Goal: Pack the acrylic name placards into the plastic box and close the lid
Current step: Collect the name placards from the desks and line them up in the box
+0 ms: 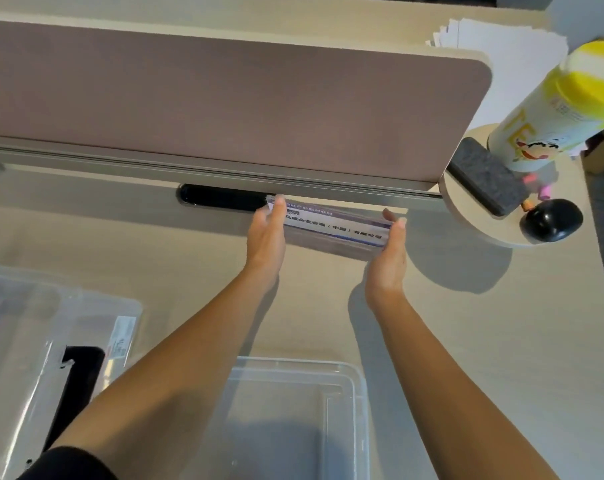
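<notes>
Far side of desk, just under the partition screen: a stack of acrylic name placards, clamped endwise between two hands. Left hand lies flat against the stack's left end and right hand against the right end. The fingers of both are straight and together, pressing inward rather than curling round. This palm-to-palm squeeze likely keeps the slippery sheets squared up as one block for a single carry. Whether the stack sits on the desk or is just lifted cannot be told. The plastic box stands open and looks empty near the person, directly below the arms, so the path back is short. The lid, with a black handle, lies off to the left, well apart from the box. The placard face shows Chinese print ending in what reads as "(中国)有限公司"; the rest is blurred. The sticker on the lid is too small to read. The yellow-capped bottle carries a cartoon figure; its lettering is unclear.
</notes>
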{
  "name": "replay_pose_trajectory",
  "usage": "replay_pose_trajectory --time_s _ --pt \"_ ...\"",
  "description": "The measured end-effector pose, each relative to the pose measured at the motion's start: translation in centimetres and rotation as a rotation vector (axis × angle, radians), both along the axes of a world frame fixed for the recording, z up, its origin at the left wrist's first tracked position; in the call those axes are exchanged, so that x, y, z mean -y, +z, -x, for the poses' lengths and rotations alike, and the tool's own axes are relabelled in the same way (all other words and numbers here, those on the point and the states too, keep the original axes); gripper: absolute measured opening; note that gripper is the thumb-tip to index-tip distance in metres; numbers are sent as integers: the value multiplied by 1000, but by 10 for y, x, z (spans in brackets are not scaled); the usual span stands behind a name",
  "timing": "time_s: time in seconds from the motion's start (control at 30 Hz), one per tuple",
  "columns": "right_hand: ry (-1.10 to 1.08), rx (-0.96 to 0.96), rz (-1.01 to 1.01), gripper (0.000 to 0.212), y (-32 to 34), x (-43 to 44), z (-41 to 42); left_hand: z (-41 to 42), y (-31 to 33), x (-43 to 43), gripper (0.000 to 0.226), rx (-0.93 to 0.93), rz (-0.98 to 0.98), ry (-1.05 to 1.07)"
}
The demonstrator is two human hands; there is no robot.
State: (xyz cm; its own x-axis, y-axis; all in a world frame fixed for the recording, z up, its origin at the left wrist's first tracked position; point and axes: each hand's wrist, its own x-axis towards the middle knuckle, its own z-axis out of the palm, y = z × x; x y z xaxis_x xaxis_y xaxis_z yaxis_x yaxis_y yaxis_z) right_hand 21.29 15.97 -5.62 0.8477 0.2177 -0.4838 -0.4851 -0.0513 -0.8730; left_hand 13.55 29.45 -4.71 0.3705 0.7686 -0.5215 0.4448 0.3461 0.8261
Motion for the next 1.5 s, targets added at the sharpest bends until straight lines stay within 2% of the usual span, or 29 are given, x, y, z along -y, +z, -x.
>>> replay_pose_trajectory --time_s 0.13,0.23,0.33,0.43,0.57,0.6,0.67,0.73,0.77,0.97,1.03,1.1,1.23,1.33,1.4,1.5 --pt "43 68 -8 42 26 9 13 25 18 14 46 45 -19 41" --pt "65 87 -40 37 55 16 28 52 42 15 35 134 45 77" --pt "101 143 -28 31 90 18 51 88 69 9 34 168 64 44" --pt "150 167 -44 27 124 14 83 134 99 -2 42 221 44 -10" --pt "191 192 -33 28 177 1 141 213 141 -20 63 284 55 -189" --pt "201 193 -33 26 189 -2 154 231 148 -24 59 290 17 -241" --pt "239 185 -38 25 214 -11 188 277 162 -32 36 260 -141 -320" --pt "292 177 -44 30 236 -20 223 321 176 -39 8 219 -333 -331" --pt "329 185 -43 30 247 -25 241 343 184 -41 3 217 -404 -321" --pt "608 238 -33 29 288 -60 321 448 210 -53 8 317 -565 -167" --pt "741 360 -13 26 299 -69 335 473 216 -59 14 340 -596 -120" --pt "860 618 13 14 306 -79 344 494 220 -69 18 341 -607 -89" --pt "1034 1108 162 37 323 -114 348 517 222 -87 28 306 -565 -80" --pt "1306 1458 379 30 334 -146 356 523 228 -98 15 275 -613 -90" --pt "1463 1529 462 21 336 -167 360 525 235 -106 17 276 -644 -109" --pt "1479 1562 427 14 328 -190 360 526 243 -121 21 292 -605 -122"
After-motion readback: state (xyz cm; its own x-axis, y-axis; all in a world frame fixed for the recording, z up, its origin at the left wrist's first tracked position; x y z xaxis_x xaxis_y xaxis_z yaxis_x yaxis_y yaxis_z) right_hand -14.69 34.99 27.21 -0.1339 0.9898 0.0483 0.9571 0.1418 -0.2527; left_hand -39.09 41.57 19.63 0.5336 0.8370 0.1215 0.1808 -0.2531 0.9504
